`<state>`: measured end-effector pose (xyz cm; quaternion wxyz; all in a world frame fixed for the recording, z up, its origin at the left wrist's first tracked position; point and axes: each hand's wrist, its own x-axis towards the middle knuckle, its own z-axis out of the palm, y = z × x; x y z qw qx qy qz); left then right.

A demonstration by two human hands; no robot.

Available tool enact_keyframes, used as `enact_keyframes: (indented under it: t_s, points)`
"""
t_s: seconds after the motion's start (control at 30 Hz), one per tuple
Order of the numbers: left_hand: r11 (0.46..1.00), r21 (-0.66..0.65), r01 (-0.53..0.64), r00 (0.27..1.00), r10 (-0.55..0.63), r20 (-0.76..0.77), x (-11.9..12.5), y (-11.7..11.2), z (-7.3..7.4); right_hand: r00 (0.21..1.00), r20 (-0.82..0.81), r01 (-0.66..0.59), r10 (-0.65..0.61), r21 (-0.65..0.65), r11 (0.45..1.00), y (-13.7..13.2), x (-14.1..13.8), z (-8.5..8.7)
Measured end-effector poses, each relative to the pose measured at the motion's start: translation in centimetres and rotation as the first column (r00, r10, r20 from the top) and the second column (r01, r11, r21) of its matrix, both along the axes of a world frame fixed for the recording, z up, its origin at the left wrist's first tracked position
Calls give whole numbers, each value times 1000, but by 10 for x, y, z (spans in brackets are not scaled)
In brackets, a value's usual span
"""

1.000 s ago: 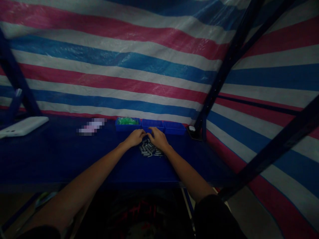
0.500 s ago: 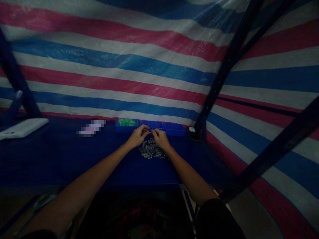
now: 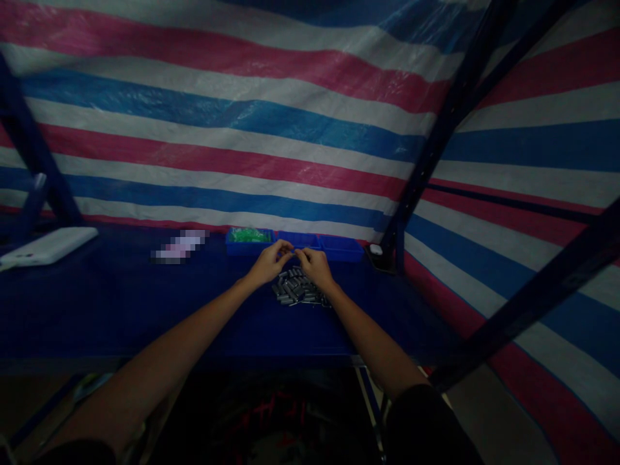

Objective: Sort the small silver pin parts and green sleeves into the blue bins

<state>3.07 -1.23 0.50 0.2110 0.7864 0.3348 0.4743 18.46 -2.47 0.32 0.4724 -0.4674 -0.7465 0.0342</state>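
Thumb and fingers bend toward each other on the left hand [image 3: 270, 263] and on the right hand [image 3: 314, 266], both in a pinching shape, their tips close together just beyond the pile [image 3: 294, 290]; whether either one grasps something I cannot tell, since the spot between the tips is too small and dim. The pile is a loose heap of short grey cylinders on the blue table [image 3: 145, 310], on the body's side of the tips, and the right hand and its wrist cover part of the pile's right side from view. Beyond the pile three blue bins stand in a row: the left bin [image 3: 247, 249], with green bits [image 3: 249, 235] in it (a glossy tangle, nothing finer to be made out), the middle bin [image 3: 305, 239] and the right bin [image 3: 341, 254]. Farther right of the pile, past the bins, a small white case [image 3: 375, 249] sits on a dark thing [image 3: 386, 262]. Left of the pile and well apart from it lies a pixelated patch [image 3: 179, 247], and farther left again a white slab [image 3: 53, 247]. Behind the pile and bins hangs a striped sheet [image 3: 217, 155]
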Motion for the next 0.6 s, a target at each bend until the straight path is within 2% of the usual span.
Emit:
enact_keyframes:
  t_s: [0.17,0.37,0.47,0.6]
  points:
    - [1000,-20,10,998,-9,57,-1,4,-2,1000,16,12,-12,4,1000,-1,0,-1]
    - [998,-56,-5,990,13,137,-1,10,-4,989,84,-124,120,38,992,-7,0,3]
    - [998,-66,-4,989,14,145,-1,10,-4,989,109,-105,97,70,992,-6,-1,2]
    - [997,-74,6,990,4,138,0,5,-1,998,40,-58,56,67,996,-3,-2,0]
